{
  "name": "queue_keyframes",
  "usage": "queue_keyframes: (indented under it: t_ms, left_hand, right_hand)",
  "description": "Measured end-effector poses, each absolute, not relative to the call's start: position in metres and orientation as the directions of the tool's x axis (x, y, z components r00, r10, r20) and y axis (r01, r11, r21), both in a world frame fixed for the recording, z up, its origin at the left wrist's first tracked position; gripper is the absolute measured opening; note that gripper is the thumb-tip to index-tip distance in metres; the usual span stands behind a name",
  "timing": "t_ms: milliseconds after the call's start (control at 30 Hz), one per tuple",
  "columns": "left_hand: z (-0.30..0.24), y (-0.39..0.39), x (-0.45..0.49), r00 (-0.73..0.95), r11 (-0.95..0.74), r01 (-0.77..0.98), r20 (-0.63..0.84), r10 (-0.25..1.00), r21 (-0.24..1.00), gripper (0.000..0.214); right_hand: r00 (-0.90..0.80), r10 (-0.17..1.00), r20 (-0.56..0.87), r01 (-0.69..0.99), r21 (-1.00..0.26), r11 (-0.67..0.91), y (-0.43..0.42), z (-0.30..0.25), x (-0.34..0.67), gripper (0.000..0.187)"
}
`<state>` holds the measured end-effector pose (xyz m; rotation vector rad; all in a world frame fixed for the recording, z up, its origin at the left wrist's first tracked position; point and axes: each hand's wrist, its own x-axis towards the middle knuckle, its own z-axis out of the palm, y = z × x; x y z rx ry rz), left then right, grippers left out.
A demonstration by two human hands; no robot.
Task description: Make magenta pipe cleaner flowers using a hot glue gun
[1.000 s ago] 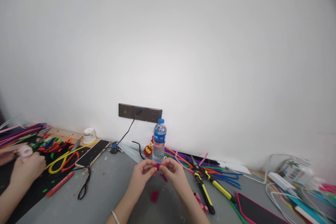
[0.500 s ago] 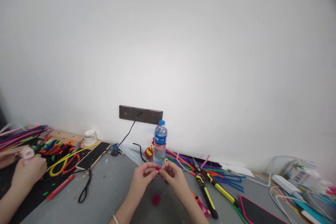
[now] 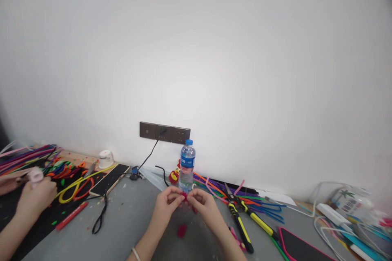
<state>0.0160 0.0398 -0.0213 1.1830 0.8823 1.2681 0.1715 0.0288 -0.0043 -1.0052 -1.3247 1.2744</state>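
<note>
My left hand [image 3: 169, 204] and my right hand [image 3: 200, 204] meet over the grey table, fingertips pinched on a small crimson fuzzy piece [image 3: 184, 196]. Most of that piece is covered by my fingers, so its exact shape is hard to make out. Below them on the tabletop lies another crimson fuzzy piece [image 3: 181, 231]. Just behind my hands stands a water bottle [image 3: 187, 167] with a blue cap. To its left is a small red and yellow figure [image 3: 174, 174].
Yellow-and-black-handled shears [image 3: 240, 224] lie right of my hands, over colourful pipe cleaners [image 3: 269, 208]. A pink-edged phone [image 3: 300, 244] is at front right. Left are another phone [image 3: 110, 180], a black cable [image 3: 99, 220], scissors [image 3: 82, 189] and a co-worker's hand [image 3: 36, 197] holding something pale pink.
My fingertips have shifted slightly, and a little more of the crimson piece shows between them. The co-worker's hands have moved slightly at the left.
</note>
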Motion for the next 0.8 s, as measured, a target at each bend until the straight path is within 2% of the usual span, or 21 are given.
queue_keyframes:
  t_ms: [300, 533, 667, 800]
  left_hand:
    - [-0.018, 0.037, 0.017, 0.155, -0.122, -0.203, 0.155, 0.976, 0.972, 0.024]
    - [-0.017, 0.036, 0.018, 0.170, -0.102, -0.208, 0.139, 0.976, 0.973, 0.030]
    - [-0.023, 0.038, 0.019, 0.170, -0.088, -0.254, 0.135, 0.976, 0.963, 0.038]
    - [-0.028, 0.040, 0.018, 0.183, -0.105, -0.229, 0.148, 0.972, 0.968, 0.035]
  right_hand:
    - [-0.159, 0.979, 0.125, -0.040, -0.992, 0.120, 0.027, -0.003, 0.172, 0.041]
    - [-0.147, 0.972, 0.183, -0.036, -0.983, 0.180, 0.028, -0.007, 0.172, 0.032]
    - [-0.167, 0.961, 0.221, 0.049, -0.971, 0.232, 0.027, -0.007, 0.172, 0.022]
    - [-0.159, 0.953, 0.256, 0.129, -0.952, 0.277, 0.027, -0.007, 0.173, 0.012]
